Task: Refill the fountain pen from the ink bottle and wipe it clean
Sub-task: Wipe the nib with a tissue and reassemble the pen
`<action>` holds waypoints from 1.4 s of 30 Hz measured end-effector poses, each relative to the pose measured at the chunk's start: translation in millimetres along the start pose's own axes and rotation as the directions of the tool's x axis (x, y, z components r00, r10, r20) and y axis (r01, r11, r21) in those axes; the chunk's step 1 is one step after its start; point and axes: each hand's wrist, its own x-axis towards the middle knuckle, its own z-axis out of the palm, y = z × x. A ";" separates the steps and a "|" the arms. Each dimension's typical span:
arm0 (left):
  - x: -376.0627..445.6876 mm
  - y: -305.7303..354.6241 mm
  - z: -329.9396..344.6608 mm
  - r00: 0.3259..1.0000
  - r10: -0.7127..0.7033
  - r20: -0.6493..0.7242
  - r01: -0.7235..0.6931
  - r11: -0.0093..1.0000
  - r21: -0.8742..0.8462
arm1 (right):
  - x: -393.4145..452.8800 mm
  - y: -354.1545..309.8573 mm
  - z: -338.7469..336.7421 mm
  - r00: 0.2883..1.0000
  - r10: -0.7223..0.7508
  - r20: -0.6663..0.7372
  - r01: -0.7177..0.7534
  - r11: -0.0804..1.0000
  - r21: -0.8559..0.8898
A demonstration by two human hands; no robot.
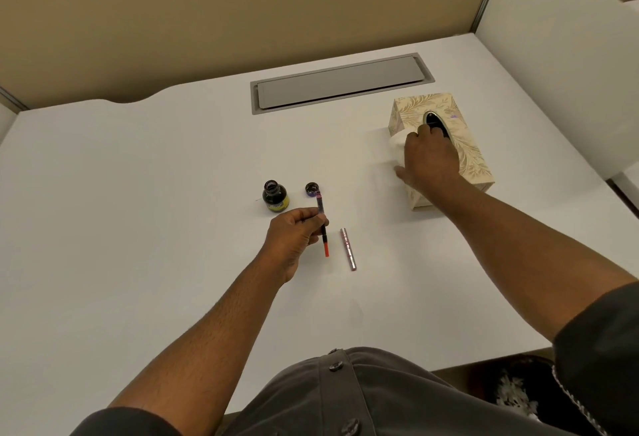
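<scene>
My left hand (pixel 294 236) grips the inner part of the fountain pen (pixel 323 228), a thin piece with a clear purple-stained end pointing away and an orange end toward me. Just beyond it stand the open ink bottle (pixel 275 196) and its cap (pixel 312 188), lying upturned on the white desk. The pen's silvery barrel (pixel 348 249) lies to the right of my left hand. My right hand (pixel 428 159) rests on the patterned tissue box (pixel 466 155) at its oval slot, fingers pinched on a white tissue (pixel 397 145) that bulges out on the hand's left.
A grey cable hatch (pixel 340 83) is set into the white desk (pixel 138 193) behind the bottle. Beige partition walls close the back and a white panel the right side. The desk's near edge runs by my body, with a bin holding paper at lower right (pixel 515 394).
</scene>
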 end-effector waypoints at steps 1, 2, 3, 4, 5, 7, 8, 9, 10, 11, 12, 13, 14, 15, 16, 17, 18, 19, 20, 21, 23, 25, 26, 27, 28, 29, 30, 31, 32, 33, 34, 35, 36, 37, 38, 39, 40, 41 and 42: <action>-0.4 0.5 0.2 1.000 0.002 0.001 -0.002 1.000 -0.002 | -0.7 -1.2 1.0 1.000 -0.004 -0.030 0.004 1.000 -0.008; -0.5 0.8 0.0 1.000 0.003 0.001 -0.003 1.000 -0.003 | -0.4 -1.3 2.0 0.999 0.000 -0.054 0.000 1.000 0.007; -0.9 1.3 -0.4 1.000 0.005 0.002 -0.005 1.000 -0.005 | 0.6 -0.9 2.6 0.998 0.008 -0.067 -0.006 0.999 0.036; -1.2 1.7 -0.9 1.000 0.007 0.002 -0.007 1.000 -0.006 | 1.6 -0.9 3.1 0.997 0.018 -0.073 -0.013 0.997 0.071; -1.8 2.1 -1.6 1.000 0.008 0.001 -0.008 1.000 -0.008 | 3.1 -0.7 2.6 0.996 0.036 -0.080 -0.027 0.994 0.105; -2.9 2.3 -3.4 1.000 0.012 -0.006 -0.012 1.000 -0.014 | 7.2 -1.2 -0.6 0.994 0.083 -0.067 -0.072 0.985 0.155; -3.6 2.3 -4.3 1.000 0.014 -0.009 -0.014 1.000 -0.017 | 9.6 -1.2 -2.5 0.994 0.100 -0.052 -0.089 0.980 0.177; -4.7 2.5 -5.3 1.000 0.017 -0.011 -0.017 1.000 -0.019 | 11.6 -1.0 -3.8 0.993 0.110 -0.041 -0.100 0.975 0.198; -5.6 2.7 -6.1 1.000 0.020 -0.013 -0.020 1.000 -0.021 | 13.3 -0.2 -5.1 0.993 0.113 -0.034 -0.103 0.971 0.217; -6.6 2.9 -6.9 1.000 0.021 -0.014 -0.022 1.000 -0.022 | 14.7 0.9 -7.0 0.993 0.112 -0.036 -0.101 0.966 0.237; -7.6 3.2 -7.6 1.000 0.022 -0.016 -0.023 0.999 -0.024 | 15.6 1.9 -9.4 0.993 0.112 -0.047 -0.096 0.960 0.262; -8.8 3.5 -8.3 1.000 0.024 -0.017 -0.024 0.999 -0.026 | 15.5 2.0 -11.9 0.992 0.112 -0.060 -0.089 0.950 0.300; -9.8 3.9 -9.1 0.999 0.027 -0.017 -0.027 0.999 -0.029 | 14.2 0.9 -15.9 0.991 0.111 -0.079 -0.076 0.932 0.353; -10.9 4.2 -10.0 0.999 0.030 -0.017 -0.030 0.999 -0.033 | 12.8 -1.7 -21.2 0.990 0.111 -0.092 -0.063 0.904 0.422; -12.2 4.3 -10.9 0.999 0.030 -0.017 -0.031 0.999 -0.036 | 10.0 -6.0 -28.0 0.989 0.115 -0.093 -0.054 0.867 0.496; -13.7 4.2 -11.8 0.999 0.030 -0.017 -0.031 0.999 -0.039 | 5.7 -11.4 -34.4 0.989 0.121 -0.079 -0.054 0.818 0.573; -14.8 3.8 -12.5 0.999 0.030 -0.019 -0.031 0.999 -0.045 | -0.2 -18.3 -39.9 0.990 0.128 -0.052 -0.064 0.757 0.651; -15.9 3.4 -13.4 0.999 0.029 -0.021 -0.030 0.998 -0.051 | -6.1 -25.8 -42.0 0.991 0.137 -0.010 -0.088 0.687 0.721; -17.0 2.8 -14.0 0.999 0.027 -0.023 -0.028 0.998 -0.055 | -12.6 -34.1 -40.7 0.988 0.148 0.045 -0.127 0.614 0.779; -18.4 2.3 -14.8 0.999 0.025 -0.025 -0.026 0.998 -0.058 | -19.6 -42.5 -37.1 0.983 0.147 0.109 -0.172 0.535 0.827; -21.3 1.0 -15.6 0.999 0.022 -0.027 -0.023 0.998 -0.057 | -34.0 -59.4 -27.3 0.966 0.105 0.236 -0.258 0.360 0.897; -25.1 -0.7 -16.5 0.999 0.020 -0.031 -0.022 0.998 -0.054 | -46.8 -73.3 -18.6 0.950 0.059 0.308 -0.312 0.276 0.909; -27.2 -1.6 -17.0 0.999 0.020 -0.034 -0.022 0.998 -0.053 | -53.0 -79.3 -16.2 0.946 0.044 0.322 -0.322 0.269 0.908; -29.0 -2.1 -17.6 0.999 0.021 -0.037 -0.023 0.998 -0.051 | -58.0 -84.5 -14.1 0.941 0.038 0.337 -0.335 0.253 0.907; -30.4 -2.8 -18.0 0.999 0.024 -0.040 -0.026 0.998 -0.049 | -62.9 -89.2 -13.0 0.935 0.029 0.355 -0.352 0.225 0.909; -32.1 -3.4 -18.8 0.999 0.027 -0.043 -0.029 0.999 -0.045 | -67.2 -93.2 -12.5 0.927 0.009 0.375 -0.371 0.185 0.910; -34.0 -4.2 -19.4 0.999 0.029 -0.046 -0.031 0.999 -0.038 | -71.3 -96.6 -12.9 0.917 -0.021 0.398 -0.391 0.144 0.909; -36.1 -4.9 -20.0 0.998 0.033 -0.048 -0.035 0.999 -0.028 | -74.4 -99.4 -13.0 0.905 -0.054 0.422 -0.415 0.105 0.904; -37.7 -5.9 -20.3 0.998 0.042 -0.054 -0.043 0.999 -0.010 | -76.5 -101.6 -13.1 0.892 -0.083 0.444 -0.437 0.085 0.895; -39.3 -6.9 -20.7 0.996 0.059 -0.063 -0.058 0.998 0.020 | -78.0 -103.2 -13.6 0.882 -0.107 0.459 -0.452 0.082 0.888; -40.4 -8.3 -21.1 0.994 0.081 -0.076 -0.077 0.995 0.061 | -79.4 -104.7 -14.6 0.876 -0.117 0.469 -0.460 0.093 0.883; -41.3 -9.8 -21.2 0.990 0.103 -0.093 -0.093 0.990 0.105 | -80.6 -106.1 -16.0 0.873 -0.116 0.474 -0.462 0.116 0.879; -42.2 -11.5 -21.6 0.987 0.123 -0.108 -0.107 0.984 0.144 | -81.7 -107.6 -17.4 0.875 -0.109 0.472 -0.456 0.147 0.878; -42.5 -13.2 -22.0 0.983 0.140 -0.117 -0.118 0.978 0.175 | -82.8 -109.2 -18.6 0.878 -0.102 0.467 -0.446 0.176 0.878; -42.6 -15.5 -22.7 0.980 0.157 -0.122 -0.130 0.970 0.203 | -84.6 -110.7 -20.1 0.881 -0.102 0.462 -0.439 0.190 0.878; -43.2 -17.6 -23.7 0.976 0.177 -0.127 -0.144 0.961 0.236 | -86.2 -112.1 -20.8 0.880 -0.110 0.461 -0.437 0.189 0.879; -43.6 -19.7 -24.7 0.970 0.203 -0.133 -0.159 0.946 0.283 | -88.0 -113.4 -20.9 0.877 -0.126 0.463 -0.440 0.176 0.881; -43.7 -21.7 -26.1 0.961 0.238 -0.137 -0.179 0.922 0.345 | -90.4 -114.1 -21.2 0.871 -0.149 0.468 -0.446 0.159 0.881; -44.0 -23.5 -27.1 0.950 0.280 -0.141 -0.199 0.886 0.419 | -92.9 -114.6 -21.8 0.864 -0.175 0.472 -0.452 0.142 0.880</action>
